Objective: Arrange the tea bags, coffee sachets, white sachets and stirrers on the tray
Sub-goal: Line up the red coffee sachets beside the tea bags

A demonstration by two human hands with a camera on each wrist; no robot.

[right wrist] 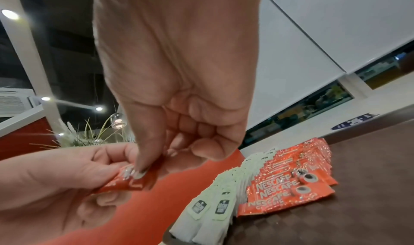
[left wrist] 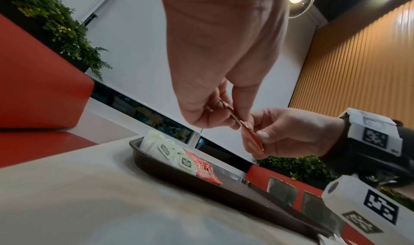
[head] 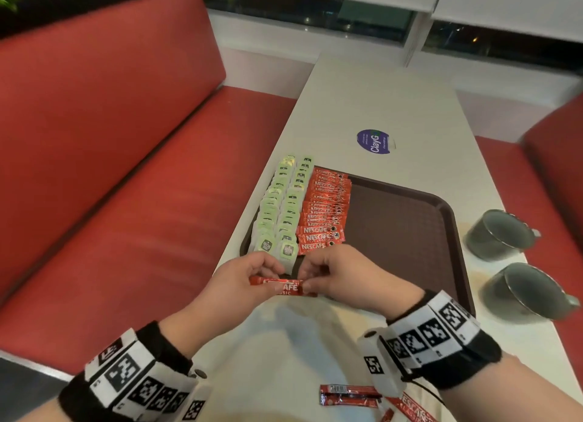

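Note:
A red Nescafe coffee sachet point(head: 282, 287) hangs just above the near edge of the brown tray point(head: 407, 232). My left hand point(head: 252, 276) pinches its left end and my right hand point(head: 334, 273) pinches its right end. The left wrist view shows the coffee sachet point(left wrist: 248, 133) edge-on between both hands; the right wrist view shows the same coffee sachet point(right wrist: 127, 179) between the fingertips. On the tray's left side lie two rows of green tea bags point(head: 280, 207) and one row of red coffee sachets point(head: 325, 207), overlapping. No white sachets or stirrers are in view.
Loose red coffee sachets point(head: 350, 395) lie on the white table near me. Two grey metal mugs point(head: 495, 235) point(head: 523, 292) stand right of the tray. A round purple sticker point(head: 373, 141) is on the table beyond. Red bench seats point(head: 126, 169) flank the table.

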